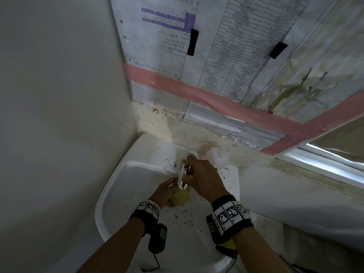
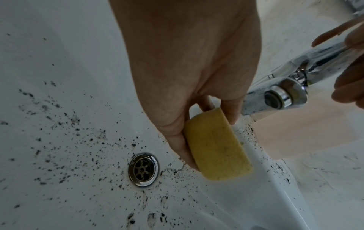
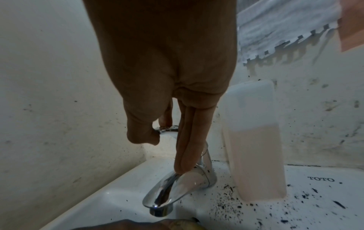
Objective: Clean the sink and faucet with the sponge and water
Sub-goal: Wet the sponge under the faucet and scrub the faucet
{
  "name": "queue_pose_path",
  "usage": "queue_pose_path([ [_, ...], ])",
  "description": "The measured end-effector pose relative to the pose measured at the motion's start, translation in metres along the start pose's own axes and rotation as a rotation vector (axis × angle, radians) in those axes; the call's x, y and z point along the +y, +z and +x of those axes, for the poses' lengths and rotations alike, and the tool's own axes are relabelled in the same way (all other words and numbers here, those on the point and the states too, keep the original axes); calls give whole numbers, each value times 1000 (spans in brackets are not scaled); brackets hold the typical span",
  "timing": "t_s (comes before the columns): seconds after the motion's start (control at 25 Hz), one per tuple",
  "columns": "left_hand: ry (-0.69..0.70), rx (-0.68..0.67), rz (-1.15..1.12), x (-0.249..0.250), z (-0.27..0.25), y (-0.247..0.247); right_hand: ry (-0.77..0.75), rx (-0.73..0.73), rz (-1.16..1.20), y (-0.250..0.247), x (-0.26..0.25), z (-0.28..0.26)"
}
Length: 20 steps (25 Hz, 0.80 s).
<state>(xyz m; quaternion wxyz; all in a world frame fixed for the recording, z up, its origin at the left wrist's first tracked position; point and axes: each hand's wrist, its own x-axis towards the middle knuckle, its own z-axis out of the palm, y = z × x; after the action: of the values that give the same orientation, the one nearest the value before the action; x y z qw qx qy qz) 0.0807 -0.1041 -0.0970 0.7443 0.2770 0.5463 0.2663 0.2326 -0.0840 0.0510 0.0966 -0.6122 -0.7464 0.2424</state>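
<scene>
A white sink (image 1: 126,184) is strewn with black specks across basin (image 2: 65,140) and deck (image 3: 295,200). My left hand (image 1: 167,191) pinches a yellow sponge (image 2: 214,147) between thumb and fingers, just under and in front of the chrome faucet (image 2: 275,93) spout. The sponge (image 1: 182,197) hangs above the drain (image 2: 143,168). My right hand (image 1: 192,170) grips the faucet (image 3: 173,191) from above, two fingers (image 3: 187,147) lying along its body and another on the top lever. No water shows at the spout.
A translucent bottle (image 3: 254,140) of pinkish liquid stands on the deck right of the faucet, against the stained back wall. A plain wall (image 1: 59,115) closes in on the left. Taped papers (image 1: 226,56) hang above, and a window ledge (image 1: 325,170) runs at right.
</scene>
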Motion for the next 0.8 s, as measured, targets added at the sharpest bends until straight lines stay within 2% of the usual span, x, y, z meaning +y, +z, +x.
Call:
queue_pose_path([
  [0.36, 53, -54, 80, -1, 4, -1, 5, 18, 42, -7, 2, 4],
  [0.6, 64, -94, 6, 0, 2, 3, 33, 19, 26, -7, 2, 3],
  [0.8, 110, -17, 30, 6, -1, 4, 69, -16, 162, -4, 8, -3],
])
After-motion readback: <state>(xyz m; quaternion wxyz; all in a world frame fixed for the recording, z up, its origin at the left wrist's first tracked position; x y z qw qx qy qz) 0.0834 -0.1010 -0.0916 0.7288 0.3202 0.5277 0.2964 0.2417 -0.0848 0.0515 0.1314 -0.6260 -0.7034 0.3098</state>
